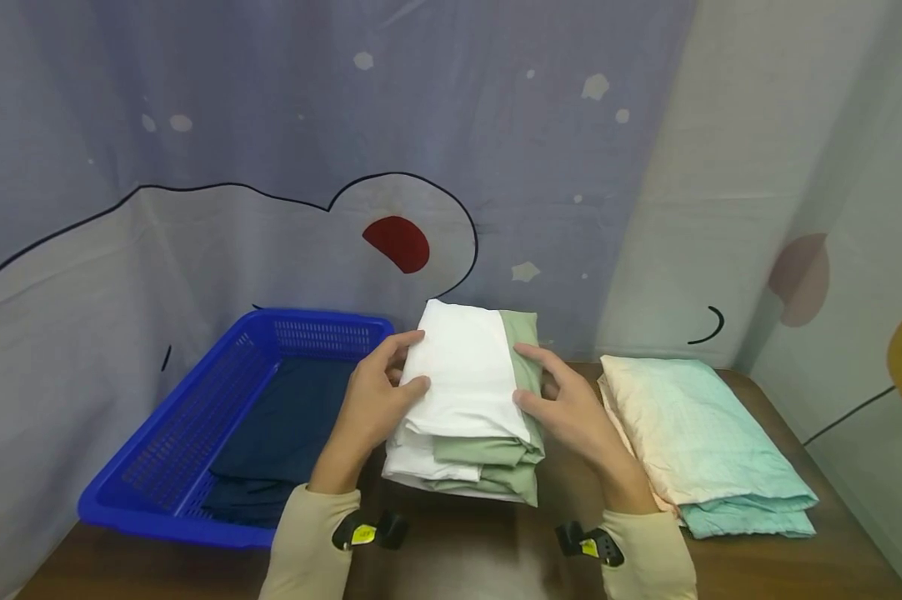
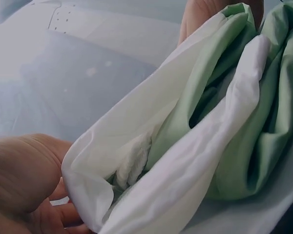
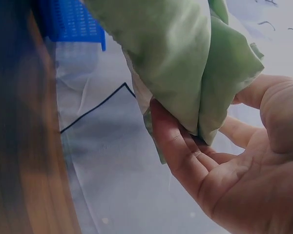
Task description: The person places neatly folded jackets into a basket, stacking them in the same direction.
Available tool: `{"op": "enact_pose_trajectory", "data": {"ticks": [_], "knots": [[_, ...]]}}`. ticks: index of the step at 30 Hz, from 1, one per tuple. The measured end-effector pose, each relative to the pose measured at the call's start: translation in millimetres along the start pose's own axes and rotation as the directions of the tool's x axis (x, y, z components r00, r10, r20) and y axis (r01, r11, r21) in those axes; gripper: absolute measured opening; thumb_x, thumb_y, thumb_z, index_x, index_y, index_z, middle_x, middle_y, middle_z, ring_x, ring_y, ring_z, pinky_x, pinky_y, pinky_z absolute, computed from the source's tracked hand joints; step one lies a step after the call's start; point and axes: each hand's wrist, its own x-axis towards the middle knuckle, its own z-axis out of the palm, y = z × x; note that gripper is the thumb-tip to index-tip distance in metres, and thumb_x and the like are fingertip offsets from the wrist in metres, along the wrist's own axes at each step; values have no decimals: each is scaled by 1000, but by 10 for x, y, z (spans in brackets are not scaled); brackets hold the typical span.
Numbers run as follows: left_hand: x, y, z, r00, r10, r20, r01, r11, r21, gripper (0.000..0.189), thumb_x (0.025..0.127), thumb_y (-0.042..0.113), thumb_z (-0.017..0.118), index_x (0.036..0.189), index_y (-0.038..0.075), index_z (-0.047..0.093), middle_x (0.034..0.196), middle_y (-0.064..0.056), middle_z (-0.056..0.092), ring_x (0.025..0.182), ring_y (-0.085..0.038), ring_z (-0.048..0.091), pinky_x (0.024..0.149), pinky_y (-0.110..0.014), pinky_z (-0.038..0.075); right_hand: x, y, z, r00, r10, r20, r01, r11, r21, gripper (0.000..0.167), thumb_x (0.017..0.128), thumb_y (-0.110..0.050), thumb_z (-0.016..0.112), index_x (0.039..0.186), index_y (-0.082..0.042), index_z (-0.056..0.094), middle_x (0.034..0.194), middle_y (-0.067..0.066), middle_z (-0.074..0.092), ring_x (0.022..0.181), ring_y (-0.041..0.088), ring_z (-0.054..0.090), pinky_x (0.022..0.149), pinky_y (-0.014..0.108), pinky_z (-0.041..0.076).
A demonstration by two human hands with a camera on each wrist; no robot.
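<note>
A folded white-and-green cloth (image 1: 462, 375), a thick bundle of several layers, is held up in front of me between both hands. My left hand (image 1: 376, 396) grips its white left side, thumb on top and fingers beneath the edge. On the green right side, my right hand (image 1: 571, 412) grips it the same way. In the left wrist view the open folds of the cloth (image 2: 185, 161) show, with a pale twisted strip inside. From the right wrist view, the fingers of the right hand (image 3: 224, 170) reach under the green layers (image 3: 171, 63).
To the left stands a blue plastic basket (image 1: 173, 529) with perforated walls, dark navy folded cloth (image 1: 286, 417) inside it. A folded peach-to-turquoise cloth (image 1: 706, 433) lies on the right of the brown wooden table (image 1: 451, 554). A printed curtain (image 1: 526, 167) hangs behind.
</note>
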Motion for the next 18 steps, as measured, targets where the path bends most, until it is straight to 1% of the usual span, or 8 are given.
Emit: {"op": "enact_pose_trajectory", "data": {"ticks": [5,8,10,12,13,15,16,18], "knots": [[-29,17,-104,1000,10,-10,-9,1000,21,57,91,-1,74,146,9,64,132,-21,70,96,-32,68,88,-50,58,14,-28,80,1000,-1,15,1,999,32,62,102,-6,65,161,-10,45,151,27,51,128,35,61,90,38,56],[-46,48,-159,1000,11,-12,-11,1000,29,56,91,-1,74,146,10,64,131,-20,70,98,-32,68,87,-49,58,16,-46,113,1000,-3,13,3,999,32,62,101,-5,65,160,-11,46,140,24,59,116,28,65,87,36,56],[-54,69,-191,1000,12,-11,-12,999,31,56,92,0,74,146,10,64,131,-21,70,98,-33,68,85,-49,58,18,-56,134,1000,0,2,0,1000,6,62,101,-6,66,159,-13,47,109,16,66,93,20,64,78,32,54],[-62,88,-224,1000,10,-8,-10,999,36,57,93,0,74,147,11,63,133,-21,69,99,-33,68,85,-50,58,20,-70,157,1000,1,-7,-2,1000,-18,61,101,-8,66,159,-15,48,82,4,55,74,13,51,70,29,49],[-66,95,-242,1000,8,-7,-8,999,40,57,93,1,74,147,11,63,134,-21,68,101,-34,68,86,-50,59,22,-76,170,1000,1,-11,-1,1000,-27,61,101,-9,67,159,-16,49,75,1,46,69,12,44,68,29,47],[-69,108,-274,1000,4,-5,-4,999,48,57,94,1,75,149,10,62,137,-22,67,103,-35,68,88,-51,59,26,-90,192,1000,-2,-16,1,1000,-24,61,101,-10,67,159,-16,50,74,-1,44,68,12,42,67,29,47],[-70,113,-292,1000,1,-4,-1,999,50,57,94,1,74,149,10,61,138,-22,66,104,-35,68,89,-52,59,27,-100,205,1000,-9,-14,9,1000,-11,61,101,-10,67,159,-15,50,81,1,52,72,11,47,69,29,48],[-71,115,-331,1000,-9,-2,9,998,61,58,95,2,75,150,10,60,141,-23,64,107,-36,68,91,-53,58,35,-113,236,1000,-16,-15,16,1000,8,61,100,-9,68,158,-14,50,84,3,55,75,13,50,70,30,50]]}}
